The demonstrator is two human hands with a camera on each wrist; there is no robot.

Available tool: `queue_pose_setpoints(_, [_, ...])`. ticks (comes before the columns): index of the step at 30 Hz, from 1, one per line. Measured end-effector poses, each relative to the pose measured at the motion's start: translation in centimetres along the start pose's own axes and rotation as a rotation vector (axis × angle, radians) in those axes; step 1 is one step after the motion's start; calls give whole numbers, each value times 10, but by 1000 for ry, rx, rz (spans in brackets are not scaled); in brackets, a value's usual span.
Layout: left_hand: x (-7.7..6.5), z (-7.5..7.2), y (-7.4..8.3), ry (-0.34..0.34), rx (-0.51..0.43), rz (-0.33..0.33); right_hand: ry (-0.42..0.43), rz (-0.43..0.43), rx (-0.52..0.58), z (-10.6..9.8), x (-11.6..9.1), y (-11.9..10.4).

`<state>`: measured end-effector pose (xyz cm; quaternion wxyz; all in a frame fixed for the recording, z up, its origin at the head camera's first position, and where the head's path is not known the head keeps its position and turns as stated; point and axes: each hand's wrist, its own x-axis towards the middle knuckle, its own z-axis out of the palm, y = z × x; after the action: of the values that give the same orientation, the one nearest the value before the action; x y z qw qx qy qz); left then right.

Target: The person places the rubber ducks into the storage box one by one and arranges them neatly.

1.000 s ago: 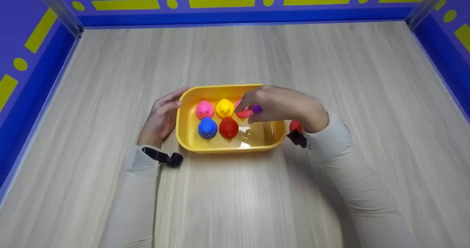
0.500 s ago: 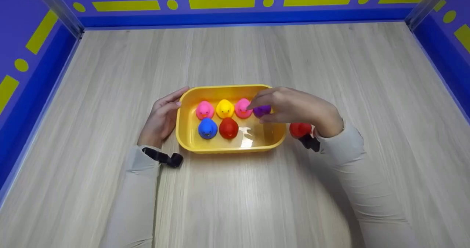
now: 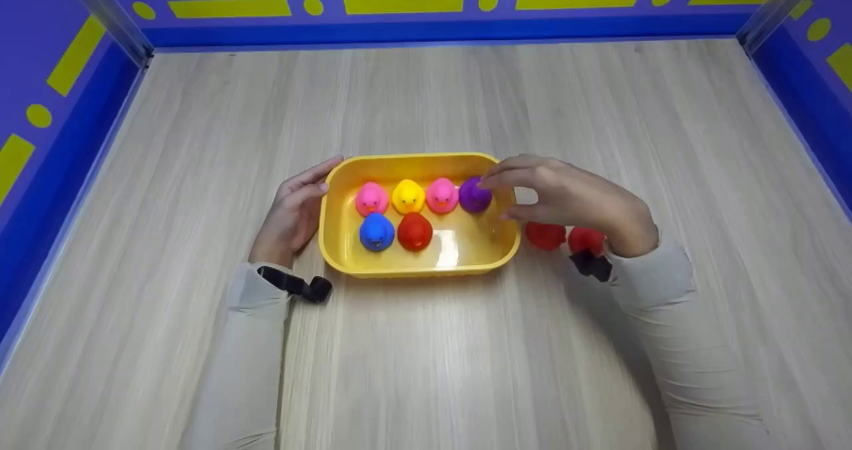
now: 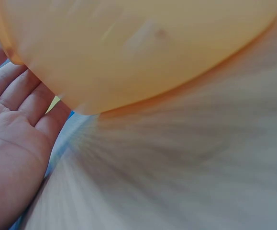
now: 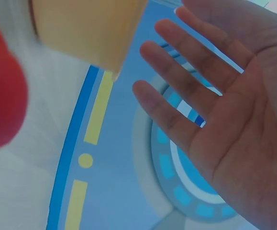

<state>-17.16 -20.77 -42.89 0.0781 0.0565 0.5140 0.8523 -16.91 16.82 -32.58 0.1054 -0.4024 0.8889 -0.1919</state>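
A yellow plastic tub point(image 3: 416, 271) stands on the table with several rubber ducks in two rows. A pink duck point(image 3: 371, 199), a yellow duck point(image 3: 408, 197), another pink duck point(image 3: 442, 196) and a purple duck point(image 3: 475, 195) form the back row. The front row has a blue duck point(image 3: 377, 232) and a red duck point(image 3: 415, 231). My left hand point(image 3: 293, 209) rests against the tub's left end, fingers extended along the outer wall, thumb at the rim. Over the right rim hovers my right hand point(image 3: 566, 194), fingers spread and holding nothing, index fingertip overlapping the purple duck.
Outside the tub on the right lie two more red ducks, one point(image 3: 546, 235) close to the wall and one point(image 3: 586, 240) partly under my right wrist. Blue panels point(image 3: 426, 30) with yellow marks border the wooden table point(image 3: 426, 357).
The purple duck has been released at the right end of the back row. My right hand has drawn off to the right, uncovering the red ducks outside. My left hand stays put.
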Motion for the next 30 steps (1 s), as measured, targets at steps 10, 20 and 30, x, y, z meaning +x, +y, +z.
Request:
queue_pose_setpoints(10, [0, 0, 0, 10, 0, 1, 44, 22, 21, -1, -16, 13])
queue_pose_setpoints(20, [0, 0, 0, 0, -11, 6, 30, 110, 50, 0, -31, 24])
queue_pose_setpoints(30, [1, -2, -2, -10, -12, 11, -63, 170, 107, -1, -43, 35])
